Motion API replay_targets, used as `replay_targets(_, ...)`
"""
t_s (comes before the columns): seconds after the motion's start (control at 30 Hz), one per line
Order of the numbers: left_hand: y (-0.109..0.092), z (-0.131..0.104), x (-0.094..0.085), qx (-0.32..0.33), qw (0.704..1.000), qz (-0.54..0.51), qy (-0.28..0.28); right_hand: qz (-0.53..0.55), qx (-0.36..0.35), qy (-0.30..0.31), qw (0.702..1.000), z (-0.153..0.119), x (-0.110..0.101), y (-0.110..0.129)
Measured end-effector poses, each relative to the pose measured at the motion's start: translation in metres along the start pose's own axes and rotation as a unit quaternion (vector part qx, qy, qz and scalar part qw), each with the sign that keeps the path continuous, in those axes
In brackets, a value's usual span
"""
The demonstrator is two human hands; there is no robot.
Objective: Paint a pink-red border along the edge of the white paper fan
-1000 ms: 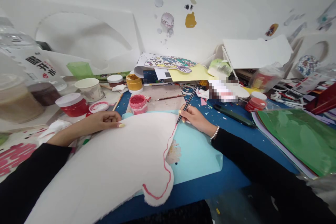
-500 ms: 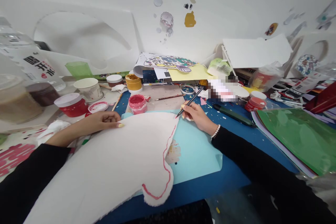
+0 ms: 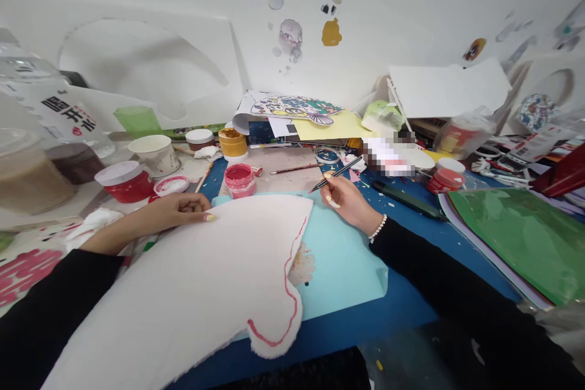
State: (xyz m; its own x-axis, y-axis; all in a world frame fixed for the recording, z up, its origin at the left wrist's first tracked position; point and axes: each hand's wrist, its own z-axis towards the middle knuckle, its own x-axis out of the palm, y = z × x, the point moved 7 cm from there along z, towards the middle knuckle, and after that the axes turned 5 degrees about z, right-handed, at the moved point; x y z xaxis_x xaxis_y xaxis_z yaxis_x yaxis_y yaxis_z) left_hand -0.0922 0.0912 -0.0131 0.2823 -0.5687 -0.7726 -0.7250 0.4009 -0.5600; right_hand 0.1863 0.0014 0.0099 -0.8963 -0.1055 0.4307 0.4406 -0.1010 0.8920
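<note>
- Right hand [image 3: 346, 200] pinches the brush [image 3: 348, 166], tip just beside the white board [image 3: 205, 274]!
- Left hand [image 3: 180, 209] curls at its edge; whether those fingers pinch, can't tell.

The label [image 3: 64, 114] on the bottle [image 3: 22, 67] reads "喝开水".

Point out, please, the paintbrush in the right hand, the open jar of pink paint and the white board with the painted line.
Paintbrush [image 3: 343, 169]: head view, on the dark handle.
Jar [image 3: 240, 187]: head view, on the front wall.
White board [image 3: 214, 268]: head view, on the flat upper face.
</note>
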Motion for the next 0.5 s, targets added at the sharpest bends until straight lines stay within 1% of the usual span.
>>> replay_targets(0.37, 0.0028, -0.0002, -0.0002, -0.004, 1.000, 0.005, 0.000, -0.017, 0.010, -0.003, 1.000, -0.0013, -0.0009, -0.0017)
replay_targets(0.5, 0.0021, -0.0004, 0.0004, -0.003, 1.000, 0.003, 0.006, -0.015, 0.009, -0.019, 1.000, -0.0007, -0.0018, -0.0016)
